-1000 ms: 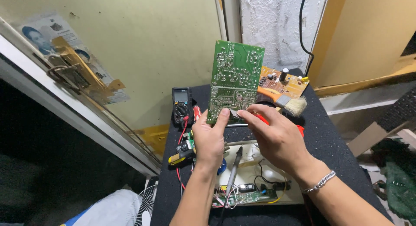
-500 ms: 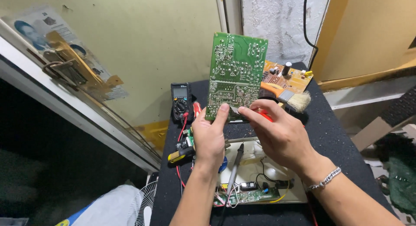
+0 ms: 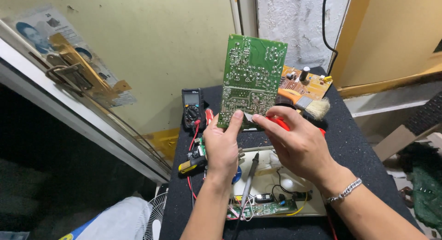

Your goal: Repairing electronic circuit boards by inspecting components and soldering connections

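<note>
Two hands raised over a black table [image 3: 359, 148], both on one green circuit board [image 3: 252, 80]. Held upright, solder side toward the camera, above the far middle of the table. Left hand [image 3: 222, 145] at the board's lower left corner, thumb up against the solder face, remaining fingers behind the board and out of sight, so pinching the bottom edge. Right hand [image 3: 297, 141] at the lower right of the board, fingers [image 3: 276, 115] curled and pressed together, tips touching the bottom edge; wrapped around a red-handled tool [image 3: 282, 125], mostly hidden, kind impossible to tell. Silver chain bracelet [image 3: 344, 192] on the right wrist.

Behind the board, lying flat: an orange circuit board [image 3: 309, 83] with a dark cylindrical capacitor, and just beside it a paintbrush [image 3: 309, 104] with an orange handle and pale bristles. Left of the green board, a black multimeter [image 3: 192, 107] with red lead trailing toward the near edge. Below the hands, a pale tray [image 3: 317, 210] holding wires and a small green board [image 3: 269, 208], with a soldering iron [image 3: 247, 182] slanting across its left side. Yellow-and-black clip-like tool [image 3: 189, 165] near the left wrist.
</note>
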